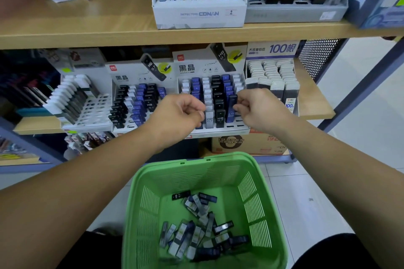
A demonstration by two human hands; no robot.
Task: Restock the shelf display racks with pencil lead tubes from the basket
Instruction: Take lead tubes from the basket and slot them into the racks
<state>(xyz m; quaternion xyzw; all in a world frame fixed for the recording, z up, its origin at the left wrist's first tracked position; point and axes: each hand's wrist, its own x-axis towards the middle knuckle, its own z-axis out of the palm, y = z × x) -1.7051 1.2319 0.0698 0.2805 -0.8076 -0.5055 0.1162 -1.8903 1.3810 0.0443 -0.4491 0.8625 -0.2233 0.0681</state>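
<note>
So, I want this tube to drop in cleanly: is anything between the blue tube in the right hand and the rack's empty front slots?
Nothing visible. The right hand pinches the blue tube upright over the empty front slots of the rack; the black tube stands beside it, not beneath.

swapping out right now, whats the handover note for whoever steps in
Left hand: fingers curled beside the white tube; cannot tell if it holds anything.
Right hand: pinches a blue tube standing in the right rack.
Done: that rack is mostly full.
Left to do: its empty front slots, more in the middle rack; many loose tubes lie in the green basket.
</note>
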